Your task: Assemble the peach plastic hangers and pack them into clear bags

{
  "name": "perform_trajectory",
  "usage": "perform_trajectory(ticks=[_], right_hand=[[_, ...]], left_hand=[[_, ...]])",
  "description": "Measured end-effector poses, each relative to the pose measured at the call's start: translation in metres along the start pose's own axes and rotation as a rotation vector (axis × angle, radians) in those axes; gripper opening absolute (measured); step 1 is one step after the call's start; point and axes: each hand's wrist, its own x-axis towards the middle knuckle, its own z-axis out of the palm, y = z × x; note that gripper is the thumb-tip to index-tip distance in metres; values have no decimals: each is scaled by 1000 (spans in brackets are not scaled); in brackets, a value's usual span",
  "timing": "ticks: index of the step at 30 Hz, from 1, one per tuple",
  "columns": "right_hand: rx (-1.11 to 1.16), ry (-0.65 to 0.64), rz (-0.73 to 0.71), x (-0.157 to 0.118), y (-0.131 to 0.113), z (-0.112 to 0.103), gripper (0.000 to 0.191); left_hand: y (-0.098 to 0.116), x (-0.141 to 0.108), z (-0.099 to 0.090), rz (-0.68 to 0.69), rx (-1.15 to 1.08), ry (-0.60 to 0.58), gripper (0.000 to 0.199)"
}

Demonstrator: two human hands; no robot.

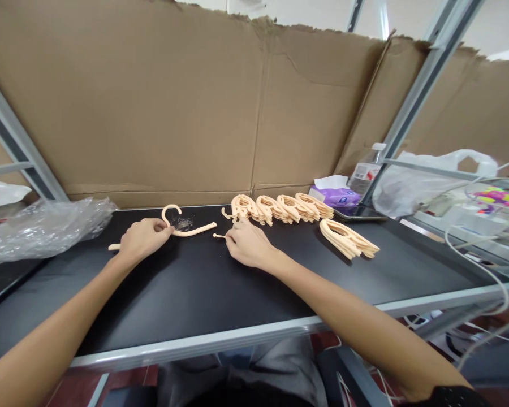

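Hanger (195, 230) in cream lies near the far edge of the black table (237, 299), left of the middle, its hook upward from the person's view and opening to the right. One arm of it reaches right, bending slightly upward toward its tip; the end of the other pokes out to the left from under the left hand (144, 237). That hand pinches the hanger at the base of the hook between thumb and fingertips, with the other fingers curled over the left arm. Pale scraps (184, 222) are scattered on the table just beside the hook. To the right, apart from the hanger, the right hand (250, 242) is low over the table, fingers bent and close together; a thin cream strip (219, 236) pokes out to the left by the thumb, and whether the fingers grip it I cannot tell, since the hand hides the rest. Just beyond this hand begins a row of folded hangers (294, 212) in leaning bundles, running rightward along the back. Another bundle (343, 243) lies nearer the person, at the right end of the row. Behind stand a purple tissue pack (341, 196) and a bottle (363, 172), with crumpled clear plastic (55, 226) at the far left and cardboard (173, 113) upright across the back.
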Motion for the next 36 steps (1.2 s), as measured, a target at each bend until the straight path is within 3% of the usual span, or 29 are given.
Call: perform_trajectory(ticks=[3,6,10,13,21,28,36], right_hand=[[-28,-13,23,-1,0,-3,31],[0,-56,79,-2,-1,-7,30],[78,-70,136,-3,-2,-10,29],[135,-49,147,-2,-1,-9,29],[225,25,192,1,2,0,33],[250,-66,148,1,6,0,35],[287,-161,130,1,7,-5,39]], left_hand=[[-3,0,2,45,89,53,25],[3,-2,8,188,126,76,42],[25,-10,22,411,-3,-105,52],[40,-18,29,497,-70,-223,51],[53,-25,20,512,-189,-289,36],[57,-29,15,488,-306,-298,24],[63,-30,11,577,-244,-254,21]])
